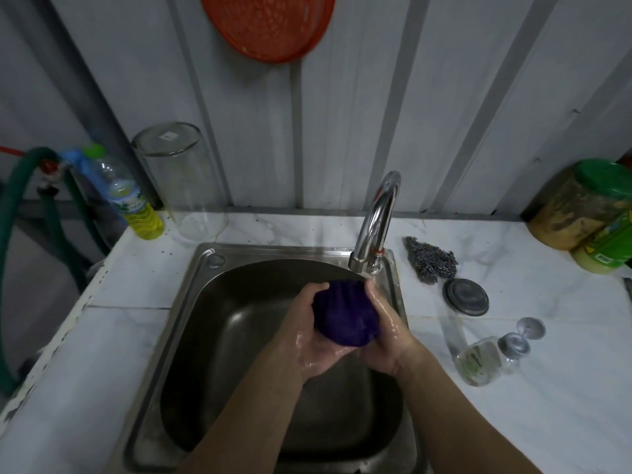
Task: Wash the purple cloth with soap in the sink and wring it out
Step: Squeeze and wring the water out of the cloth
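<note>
Purple cloth: you've got the purple cloth [343, 316] bunched into a ball, held above the sink [205, 323] basin near its back right corner, just under the faucet [378, 217] spout.
Left hand: your left hand [307, 333] cups the cloth from the left and below, fingers curled round it, skin wet and shiny.
Right hand: your right hand [386, 333] presses in from the right, fingers wrapped over the bundle, so both hands squeeze it between them.
Sink room: the front and left parts of the basin lie open below your forearms; nothing stands in the bowl that you can make out.
Right rim: tight here. Your right hand sits just beside the sink's right edge and the faucet base.
Countertop, right side: a steel scourer [431, 260] near the back, a round metal lid [465, 297] just in front of it, then a glass jar lying on its side [485, 360] nearer the front.
Far right corner: a green-lidded jar [588, 203] leans at the back right.
Countertop, back left: a bottle of yellow liquid [131, 200] at the corner, an upturned clear glass [181, 179] beside it.
Countertop, left and front: bare marble [85, 388] runs to the front edge.
</note>
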A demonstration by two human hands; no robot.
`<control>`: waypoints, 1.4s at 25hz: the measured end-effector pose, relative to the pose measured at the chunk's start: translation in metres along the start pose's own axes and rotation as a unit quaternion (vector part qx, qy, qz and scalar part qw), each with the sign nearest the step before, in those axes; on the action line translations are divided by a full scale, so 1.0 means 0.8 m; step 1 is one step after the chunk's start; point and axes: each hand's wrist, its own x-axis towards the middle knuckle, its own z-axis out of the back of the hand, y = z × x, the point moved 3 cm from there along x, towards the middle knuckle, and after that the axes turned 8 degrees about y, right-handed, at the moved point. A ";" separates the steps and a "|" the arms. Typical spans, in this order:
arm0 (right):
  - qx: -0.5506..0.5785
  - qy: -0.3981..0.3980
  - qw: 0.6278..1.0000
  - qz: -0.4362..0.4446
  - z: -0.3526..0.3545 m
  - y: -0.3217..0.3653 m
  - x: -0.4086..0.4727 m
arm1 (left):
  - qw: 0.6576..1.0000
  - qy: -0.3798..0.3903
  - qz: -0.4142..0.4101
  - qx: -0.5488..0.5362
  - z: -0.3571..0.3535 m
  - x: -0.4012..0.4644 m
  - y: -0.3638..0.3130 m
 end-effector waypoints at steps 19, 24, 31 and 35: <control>-0.238 -0.121 0.963 0.023 -0.061 0.051 0.010 | 0.869 -0.067 0.095 0.481 0.012 -0.005 0.002; -0.334 -0.199 0.920 0.046 -0.069 0.041 0.023 | 0.706 -0.143 0.013 0.694 0.015 0.013 0.001; -0.485 -0.265 0.833 0.014 -0.051 0.018 0.046 | 0.635 -0.227 -0.145 0.724 0.035 0.014 0.035; -0.423 -0.268 0.866 -0.006 -0.045 0.019 0.051 | 0.652 -0.216 -0.170 0.707 0.043 0.013 0.030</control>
